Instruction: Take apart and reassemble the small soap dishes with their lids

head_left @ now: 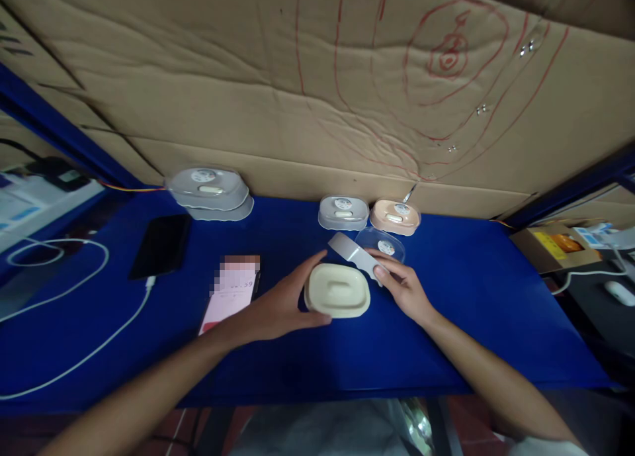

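A cream oval dish [331,304] with a raised ridge in its middle sits on the blue tabletop. My left hand [282,304] curves around its left end, thumb at the near edge and fingers at the far edge. Just right of the dish, my right hand [404,287] pinches a flat light-grey strip [353,252] between thumb and fingers. The strip is wider at its far end and slants up to the left, over the dish's far edge. A clear oval lid [394,239] with a round label lies behind my right fingers, which partly cover it.
Along the cardboard wall [238,98] stand grey lidded dishes [208,191] stacked at left, another grey one [343,214] and a peach one [395,219]. A lit phone [231,294], a dark phone [161,246] and a white cable [116,343] lie at left.
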{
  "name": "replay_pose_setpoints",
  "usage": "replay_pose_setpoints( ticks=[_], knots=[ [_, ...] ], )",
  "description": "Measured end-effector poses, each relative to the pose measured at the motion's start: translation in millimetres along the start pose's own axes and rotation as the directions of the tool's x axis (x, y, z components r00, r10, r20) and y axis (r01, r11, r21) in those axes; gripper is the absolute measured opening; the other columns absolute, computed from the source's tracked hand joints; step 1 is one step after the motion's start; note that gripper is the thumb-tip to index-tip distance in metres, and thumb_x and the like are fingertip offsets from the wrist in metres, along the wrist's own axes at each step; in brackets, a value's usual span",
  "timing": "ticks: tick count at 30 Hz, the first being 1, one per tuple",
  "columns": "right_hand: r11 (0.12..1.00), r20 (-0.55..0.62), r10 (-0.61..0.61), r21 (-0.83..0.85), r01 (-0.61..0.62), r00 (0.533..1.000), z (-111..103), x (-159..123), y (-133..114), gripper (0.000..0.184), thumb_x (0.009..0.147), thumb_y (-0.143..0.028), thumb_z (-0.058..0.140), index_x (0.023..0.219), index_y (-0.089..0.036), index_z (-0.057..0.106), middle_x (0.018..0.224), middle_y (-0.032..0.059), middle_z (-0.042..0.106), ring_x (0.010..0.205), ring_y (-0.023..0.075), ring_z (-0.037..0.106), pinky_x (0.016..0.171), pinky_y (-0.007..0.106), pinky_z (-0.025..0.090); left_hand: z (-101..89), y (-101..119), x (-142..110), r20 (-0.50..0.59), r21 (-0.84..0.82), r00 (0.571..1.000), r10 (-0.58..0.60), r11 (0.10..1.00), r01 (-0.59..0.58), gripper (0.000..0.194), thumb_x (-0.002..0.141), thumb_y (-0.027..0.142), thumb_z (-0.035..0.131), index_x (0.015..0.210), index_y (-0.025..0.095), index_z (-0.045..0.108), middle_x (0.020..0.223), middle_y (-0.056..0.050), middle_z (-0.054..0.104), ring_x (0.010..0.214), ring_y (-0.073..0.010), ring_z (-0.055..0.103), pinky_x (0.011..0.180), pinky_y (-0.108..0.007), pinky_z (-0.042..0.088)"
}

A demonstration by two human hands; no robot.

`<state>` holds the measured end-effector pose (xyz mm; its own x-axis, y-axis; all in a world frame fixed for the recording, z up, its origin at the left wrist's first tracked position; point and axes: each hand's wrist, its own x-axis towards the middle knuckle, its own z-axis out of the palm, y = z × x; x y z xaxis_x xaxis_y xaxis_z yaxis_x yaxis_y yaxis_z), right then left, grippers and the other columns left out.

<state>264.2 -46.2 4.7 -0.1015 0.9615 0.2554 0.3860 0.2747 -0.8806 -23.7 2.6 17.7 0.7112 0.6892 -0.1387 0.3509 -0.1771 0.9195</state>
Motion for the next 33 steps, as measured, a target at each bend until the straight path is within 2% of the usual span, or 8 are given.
replay_pose_setpoints(
  ticks=[3,6,10,18,22,25,30,33],
  knots=[
    [0.972,0.092,-0.122,-0.193,0.138,0.988,-4,1,0,0.033,0.104,-0.043,0.062,0.131,-0.029,0.074,0.149,0.0097,0.064,0.140,0.0283,0.059,0.119,0.050,0.045,-9.0,-2,-14,0.141,0.443,0.990,0.005,0.894,-0.068,0.100,0.074,0.031,0.090,0.160,0.030,0.040,0.169,-0.017,0.036,0.159,-0.0462,0.023,0.126,-0.071,0.017],
    [0.883,0.200,-0.158,-0.410,0.229,0.967,1,-3,-4,0.034,0.103,-0.041,0.063,0.134,-0.030,0.071,0.153,0.0105,0.059,0.146,0.0311,0.052,0.122,0.059,0.037,-10.7,-3,-26,0.178,0.559,0.983,0.051,0.817,-0.143,0.102,0.075,0.030,0.088,0.163,0.036,0.035,0.171,-0.014,0.032,0.159,-0.0471,0.022,0.124,-0.073,0.017],
    [0.747,0.261,-0.157,-0.600,0.288,0.952,1,-4,-2,0.050,0.100,-0.051,0.064,0.146,-0.032,0.061,0.163,0.0118,0.047,0.155,0.0375,0.038,0.125,0.070,0.019,-11.6,-2,-33,0.179,0.516,0.983,0.044,0.846,-0.132,0.112,0.070,0.042,0.092,0.164,0.042,0.032,0.168,-0.014,0.038,0.152,-0.0504,0.035,0.119,-0.073,0.029],
    [0.702,0.145,-0.034,-0.700,0.127,0.989,-46,11,26,0.053,0.109,-0.049,0.047,0.158,-0.030,0.047,0.170,0.0130,0.036,0.161,0.0363,0.024,0.126,0.069,0.022,0.4,1,-28,0.195,0.456,0.977,0.085,0.874,-0.166,0.111,0.069,0.027,0.091,0.163,0.044,0.033,0.160,-0.010,0.046,0.148,-0.0468,0.040,0.118,-0.066,0.035],
    [0.745,0.375,-0.124,-0.577,0.336,0.919,-35,8,9,0.063,0.104,-0.052,0.057,0.160,-0.026,0.044,0.169,0.0140,0.038,0.160,0.0339,0.029,0.128,0.063,0.024,-3.5,13,-25,0.215,0.242,0.965,0.151,0.949,-0.203,0.099,0.075,0.033,0.087,0.159,0.037,0.035,0.153,-0.010,0.050,0.138,-0.0390,0.051,0.115,-0.055,0.043],
    [0.779,0.458,-0.158,-0.486,0.396,0.875,-18,3,-5,0.051,0.102,-0.049,0.063,0.148,-0.028,0.059,0.155,0.0114,0.058,0.153,0.0340,0.042,0.126,0.062,0.029,-7.3,22,-22,0.097,-0.007,0.985,0.142,0.990,-0.142,0.090,0.079,0.042,0.086,0.154,0.037,0.035,0.149,-0.009,0.051,0.128,-0.0336,0.059,0.107,-0.046,0.051],
    [0.971,-0.016,-0.078,-0.227,0.073,0.997,-5,-2,-9,0.034,0.109,-0.044,0.050,0.111,-0.024,0.077,0.112,0.0057,0.079,0.103,0.0242,0.074,0.095,0.040,0.057,-1.0,20,-15,-0.274,-0.319,0.958,0.088,0.931,-0.176,0.092,0.076,0.044,0.088,0.149,0.038,0.033,0.140,-0.008,0.049,0.120,-0.0297,0.062,0.092,-0.038,0.057],
    [0.989,-0.219,0.135,-0.027,-0.144,0.966,1,-4,-10,0.045,0.106,-0.054,0.050,0.092,-0.021,0.077,0.083,0.0007,0.075,0.073,0.0188,0.068,0.066,0.030,0.055,3.9,17,-13,-0.264,-0.326,0.960,0.094,0.928,-0.180,0.090,0.074,0.042,0.090,0.145,0.039,0.035,0.139,-0.007,0.046,0.118,-0.0279,0.061,0.093,-0.038,0.058]
  ],
)
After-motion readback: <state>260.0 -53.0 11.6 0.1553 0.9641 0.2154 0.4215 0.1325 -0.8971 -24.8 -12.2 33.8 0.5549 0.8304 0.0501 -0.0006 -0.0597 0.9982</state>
